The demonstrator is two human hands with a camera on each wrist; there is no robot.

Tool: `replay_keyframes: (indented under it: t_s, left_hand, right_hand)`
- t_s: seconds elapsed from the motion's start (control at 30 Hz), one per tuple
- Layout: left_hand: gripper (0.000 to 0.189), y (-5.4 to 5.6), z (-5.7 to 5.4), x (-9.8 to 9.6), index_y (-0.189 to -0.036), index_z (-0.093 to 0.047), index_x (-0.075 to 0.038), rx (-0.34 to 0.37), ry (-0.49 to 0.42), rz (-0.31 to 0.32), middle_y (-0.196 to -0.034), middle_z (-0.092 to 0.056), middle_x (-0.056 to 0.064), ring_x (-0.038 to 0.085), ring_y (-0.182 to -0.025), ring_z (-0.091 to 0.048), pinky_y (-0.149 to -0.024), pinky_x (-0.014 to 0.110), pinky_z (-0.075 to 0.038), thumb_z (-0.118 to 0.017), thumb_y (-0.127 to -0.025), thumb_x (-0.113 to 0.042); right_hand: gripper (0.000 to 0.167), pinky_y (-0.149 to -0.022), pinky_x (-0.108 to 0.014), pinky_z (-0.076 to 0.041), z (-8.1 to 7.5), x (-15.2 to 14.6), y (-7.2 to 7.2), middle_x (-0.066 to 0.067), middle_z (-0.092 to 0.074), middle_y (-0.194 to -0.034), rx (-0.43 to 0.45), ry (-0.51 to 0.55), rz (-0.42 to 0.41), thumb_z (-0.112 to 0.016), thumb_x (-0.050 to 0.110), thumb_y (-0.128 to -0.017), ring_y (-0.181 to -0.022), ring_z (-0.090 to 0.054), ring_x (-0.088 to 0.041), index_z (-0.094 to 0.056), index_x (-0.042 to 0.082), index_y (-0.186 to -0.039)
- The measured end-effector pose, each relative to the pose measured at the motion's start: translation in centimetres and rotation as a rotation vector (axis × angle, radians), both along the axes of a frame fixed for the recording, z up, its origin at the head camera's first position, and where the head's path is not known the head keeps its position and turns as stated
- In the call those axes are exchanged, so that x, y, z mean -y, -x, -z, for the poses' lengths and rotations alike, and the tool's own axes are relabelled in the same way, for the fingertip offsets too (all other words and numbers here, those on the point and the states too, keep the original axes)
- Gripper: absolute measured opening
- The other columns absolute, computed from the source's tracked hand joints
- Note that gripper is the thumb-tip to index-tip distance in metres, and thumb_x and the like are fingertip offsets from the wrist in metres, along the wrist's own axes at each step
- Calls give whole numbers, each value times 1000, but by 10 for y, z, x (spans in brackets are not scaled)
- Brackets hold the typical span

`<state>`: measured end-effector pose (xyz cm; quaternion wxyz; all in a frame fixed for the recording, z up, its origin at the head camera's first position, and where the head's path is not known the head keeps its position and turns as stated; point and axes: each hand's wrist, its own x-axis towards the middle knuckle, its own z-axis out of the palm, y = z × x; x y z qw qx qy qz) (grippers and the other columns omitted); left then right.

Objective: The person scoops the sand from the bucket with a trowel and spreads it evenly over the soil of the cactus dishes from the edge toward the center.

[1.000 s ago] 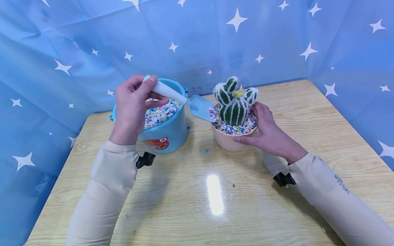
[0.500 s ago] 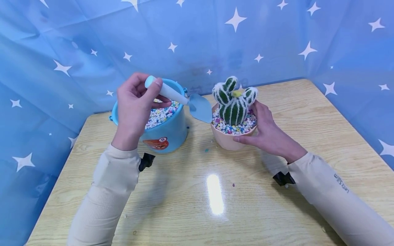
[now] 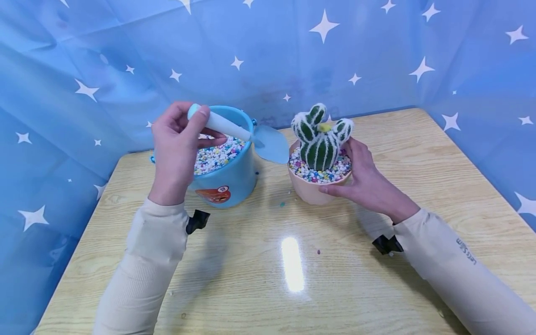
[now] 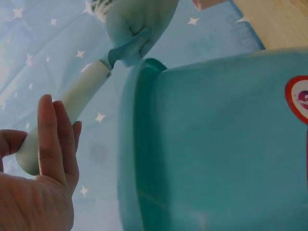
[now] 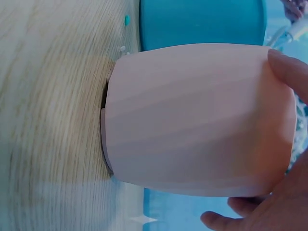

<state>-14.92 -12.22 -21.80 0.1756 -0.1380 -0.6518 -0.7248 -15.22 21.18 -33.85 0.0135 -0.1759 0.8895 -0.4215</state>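
Observation:
My left hand [image 3: 172,151] pinches the pale handle of a light blue toy shovel [image 3: 271,144] above a blue bucket [image 3: 236,179]. The shovel's blade is bare and reaches right, its tip at the rim of a pink flowerpot [image 3: 309,190]. In the left wrist view, thumb and fingers hold the handle [image 4: 86,91] near its end. Small multicoloured pebbles [image 3: 215,156] lie in the bucket. A green and white cactus [image 3: 319,151] stands in the pot among similar pebbles [image 3: 314,176]. My right hand [image 3: 370,184] grips the pot's right side, thumb in front.
Both vessels stand on a wooden table [image 3: 251,279] near its back edge. A teal pebble [image 3: 282,204] and a purple pebble [image 3: 318,251] lie loose on the wood. Behind hangs a blue curtain [image 3: 268,56] with white stars.
Pebbles at the shovel's tip a second ago have left the blade at the pot. My left hand and the shovel have shifted slightly left. The right hand keeps its hold.

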Motion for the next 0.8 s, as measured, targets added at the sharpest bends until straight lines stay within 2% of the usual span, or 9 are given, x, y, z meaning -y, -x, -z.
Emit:
replay_keyframes:
  t_s: [0.13,0.2,0.3,0.43,0.53,0.63,0.8]
  left_hand:
    - [16,-2,-10,14,-95,-62,11,-8,-215,-43,-90,-64,24,31,-67,-69,-63,43,-63,-67,-93,-4]
    - [17,-4,-17,26,-92,-60,13,-35,-326,-88,-89,-63,25,33,-64,-67,-60,43,-63,-67,-92,-2]
    - [18,-5,-30,46,-91,-58,15,-77,-441,-177,-90,-63,27,35,-61,-66,-56,42,-63,-67,-91,0]
    - [17,-6,-41,73,-92,-60,14,-133,-387,-330,-93,-62,27,35,-62,-66,-56,40,-62,-68,-91,-1]
    - [20,-5,-41,89,-90,-62,13,-130,-290,-416,-94,-63,26,33,-64,-67,-58,39,-62,-71,-90,-4]
    - [21,-3,-36,102,-92,-63,13,-79,-248,-441,-93,-63,24,31,-62,-67,-57,38,-61,-73,-89,-5]
    - [16,1,-26,115,-93,-65,9,24,-144,-408,-91,-59,19,26,-65,-68,-56,35,-62,-69,-92,-6]
  right_hand:
    - [118,-113,-66,-18,1,-1,0,-12,-5,-159,-7,0,0,-83,47,-77,-143,-5,-33,-1,22,-158]
    - [118,-114,-65,-18,1,0,0,-12,-4,-159,-6,4,1,-83,47,-77,-143,-6,-32,-1,22,-158]
    - [119,-114,-65,-18,2,-1,0,-12,-4,-159,-7,12,5,-83,48,-77,-143,-7,-32,0,23,-158]
    - [127,-118,-58,-18,1,1,-2,-15,-2,-158,26,90,20,-86,42,-75,-146,-10,-29,12,26,-156]
    - [135,-119,-54,-18,1,3,-3,-17,-2,-156,46,139,43,-88,40,-73,-146,-12,-29,19,28,-153]
    - [135,-119,-53,-19,1,4,-4,-17,-1,-156,48,135,58,-89,39,-72,-146,-13,-28,19,28,-153]
    - [136,-119,-52,-20,0,5,-5,-16,1,-157,71,130,77,-88,40,-73,-146,-11,-26,22,27,-152]
